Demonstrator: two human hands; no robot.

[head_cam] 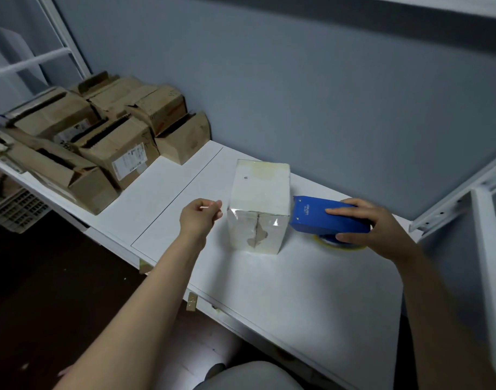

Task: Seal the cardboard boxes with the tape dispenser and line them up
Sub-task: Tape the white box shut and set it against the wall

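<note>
Head view: one taped box (259,198), one dispenser (322,218).

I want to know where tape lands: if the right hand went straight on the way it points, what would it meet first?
The cardboard box: the right hand aims the tape dispenser leftward at its right side, near the top edge. They look almost touching, though depth is unclear.
</note>
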